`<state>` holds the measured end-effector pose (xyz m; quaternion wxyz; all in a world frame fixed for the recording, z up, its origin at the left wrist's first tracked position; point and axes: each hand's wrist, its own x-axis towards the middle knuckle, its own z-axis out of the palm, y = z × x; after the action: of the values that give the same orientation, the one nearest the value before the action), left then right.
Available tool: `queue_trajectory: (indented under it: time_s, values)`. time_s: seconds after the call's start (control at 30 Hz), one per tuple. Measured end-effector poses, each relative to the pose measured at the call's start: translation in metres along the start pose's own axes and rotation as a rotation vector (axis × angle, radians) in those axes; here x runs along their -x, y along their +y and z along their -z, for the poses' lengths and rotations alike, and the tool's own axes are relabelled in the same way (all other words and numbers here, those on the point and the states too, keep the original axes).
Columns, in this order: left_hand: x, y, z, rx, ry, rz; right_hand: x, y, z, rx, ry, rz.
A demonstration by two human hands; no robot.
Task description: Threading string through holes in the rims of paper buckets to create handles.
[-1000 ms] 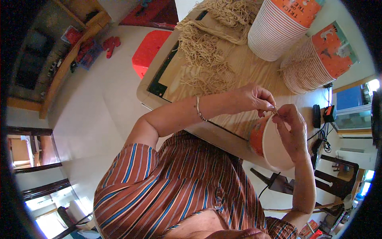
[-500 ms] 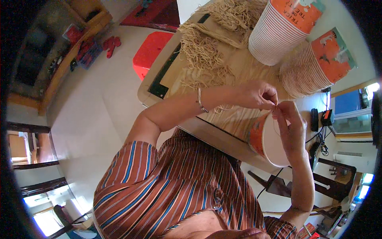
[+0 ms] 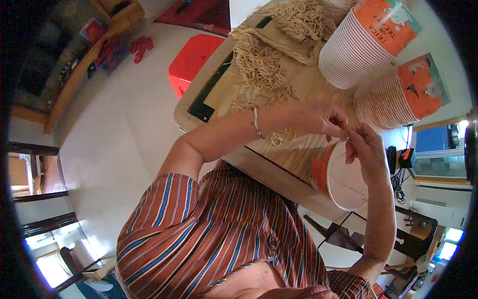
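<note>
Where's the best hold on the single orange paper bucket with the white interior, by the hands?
I'd pinch the round white rim of the bucket on its lower-left in view, coming from the person's body side, fingers inside and thumb on the wall. The open mouth exposes that thin edge there, while the left hand and right hand crowd the upper rim.

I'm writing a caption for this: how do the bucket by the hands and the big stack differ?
The bucket is single; the big stack is many nested together, showing row upon row of rims.
The bucket's open mouth and white inside show; the big stack shows only its outside.
The left hand and right hand are at the bucket's rim; neither touches the big stack.
Both have orange outsides and pale rims.
</note>
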<state>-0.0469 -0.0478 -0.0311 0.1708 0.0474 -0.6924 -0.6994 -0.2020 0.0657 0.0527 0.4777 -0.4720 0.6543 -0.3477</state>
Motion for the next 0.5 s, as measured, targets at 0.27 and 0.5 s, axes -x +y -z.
queue_trajectory:
  time_s: [0.27,0.5]
  values:
    - [0.000,-0.009,-0.008,0.057,0.039,0.014,-0.001,0.001,0.001,0.027,0.025,0.007]
    - [0.001,-0.007,-0.012,0.127,0.088,0.052,-0.003,0.005,0.006,-0.003,0.033,-0.041]
